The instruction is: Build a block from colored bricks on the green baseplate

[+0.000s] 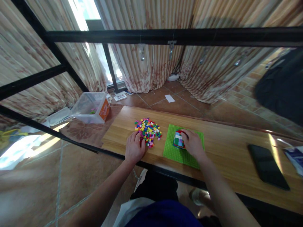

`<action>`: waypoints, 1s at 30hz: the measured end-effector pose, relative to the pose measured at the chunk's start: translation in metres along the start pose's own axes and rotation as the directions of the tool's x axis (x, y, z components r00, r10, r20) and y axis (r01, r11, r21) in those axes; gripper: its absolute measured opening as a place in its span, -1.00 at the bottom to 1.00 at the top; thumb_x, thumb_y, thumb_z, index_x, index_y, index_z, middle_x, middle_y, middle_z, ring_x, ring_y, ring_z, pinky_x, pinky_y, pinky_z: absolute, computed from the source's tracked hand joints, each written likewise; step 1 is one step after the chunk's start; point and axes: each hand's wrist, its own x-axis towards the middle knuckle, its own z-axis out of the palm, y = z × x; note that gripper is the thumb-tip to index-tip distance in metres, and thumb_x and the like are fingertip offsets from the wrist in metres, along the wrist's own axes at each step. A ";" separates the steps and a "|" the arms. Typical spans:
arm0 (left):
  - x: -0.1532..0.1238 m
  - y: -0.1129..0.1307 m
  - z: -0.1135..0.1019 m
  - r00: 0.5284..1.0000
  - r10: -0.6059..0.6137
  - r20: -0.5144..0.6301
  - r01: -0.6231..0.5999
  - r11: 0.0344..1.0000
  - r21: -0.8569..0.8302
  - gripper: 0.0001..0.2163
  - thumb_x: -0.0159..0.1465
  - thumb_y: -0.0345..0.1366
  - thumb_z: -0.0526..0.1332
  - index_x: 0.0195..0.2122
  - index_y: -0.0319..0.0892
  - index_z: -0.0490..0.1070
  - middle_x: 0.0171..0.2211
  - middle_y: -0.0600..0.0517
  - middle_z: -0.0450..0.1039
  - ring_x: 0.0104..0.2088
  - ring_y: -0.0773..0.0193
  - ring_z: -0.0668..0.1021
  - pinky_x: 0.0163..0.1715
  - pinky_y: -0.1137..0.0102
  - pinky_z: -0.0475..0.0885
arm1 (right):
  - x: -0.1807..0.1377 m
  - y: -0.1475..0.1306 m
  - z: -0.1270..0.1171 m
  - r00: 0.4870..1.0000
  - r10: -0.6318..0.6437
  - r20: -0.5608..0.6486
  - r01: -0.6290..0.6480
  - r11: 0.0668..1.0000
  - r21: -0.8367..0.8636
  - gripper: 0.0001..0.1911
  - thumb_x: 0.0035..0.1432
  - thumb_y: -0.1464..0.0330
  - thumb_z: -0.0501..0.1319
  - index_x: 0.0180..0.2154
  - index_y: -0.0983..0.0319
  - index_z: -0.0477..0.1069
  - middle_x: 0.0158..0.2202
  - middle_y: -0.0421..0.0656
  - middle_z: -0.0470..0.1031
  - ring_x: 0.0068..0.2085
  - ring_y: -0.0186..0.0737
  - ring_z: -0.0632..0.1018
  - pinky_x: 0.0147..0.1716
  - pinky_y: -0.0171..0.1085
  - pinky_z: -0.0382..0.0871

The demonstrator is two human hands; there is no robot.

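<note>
A loose pile of small multicoloured toy bricks lies on the wooden table. At the pile's near left edge rests my left hand, its fingers stretched out with the thumb apart, touching the bricks. To the right lies a green studded baseplate. A low, squarish brick build in red, blue, white and green sits on the plate. My right hand is over the build's right side, fingers bent and closed on its edge. The hand covers that side, so any single brick under the fingertips is hidden.
A black tablet-like slab lies on the table at the right, near a purple and white packet. A clear plastic bin stands on the floor at the left. A black metal bar crosses above the table.
</note>
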 end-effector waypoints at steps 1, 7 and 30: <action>0.000 0.000 0.000 1.000 -0.003 -0.001 0.003 1.000 0.000 -0.64 0.31 -0.27 0.14 0.10 -0.27 0.37 0.09 -0.23 0.41 0.13 -0.06 0.43 0.16 0.05 0.34 | -0.004 0.000 -0.001 1.000 -0.014 0.004 0.014 1.000 0.004 -0.58 0.34 0.22 -0.02 -0.05 0.28 0.52 -0.11 0.04 0.58 -0.08 -0.03 0.51 0.02 -0.05 0.32; -0.001 0.001 -0.001 1.000 -0.019 -0.003 0.019 1.000 -0.004 -0.64 0.31 -0.26 0.14 0.11 -0.26 0.37 0.09 -0.21 0.41 0.13 -0.05 0.42 0.16 0.07 0.34 | -0.023 -0.032 -0.012 0.989 -0.035 -0.143 0.008 0.983 -0.183 -0.63 0.34 0.26 0.02 -0.03 0.27 0.51 -0.03 0.07 0.52 -0.03 0.04 0.44 0.01 0.01 0.25; -0.002 0.004 -0.002 0.999 -0.047 0.011 0.048 0.999 -0.018 -0.64 0.31 -0.26 0.12 0.10 -0.23 0.37 0.11 -0.18 0.41 0.13 0.00 0.43 0.18 0.10 0.32 | -0.047 -0.112 0.059 0.972 -0.205 0.117 0.203 0.979 0.034 -0.70 0.30 0.47 0.03 -0.13 0.26 0.53 -0.19 -0.01 0.52 -0.17 -0.08 0.45 -0.11 -0.17 0.27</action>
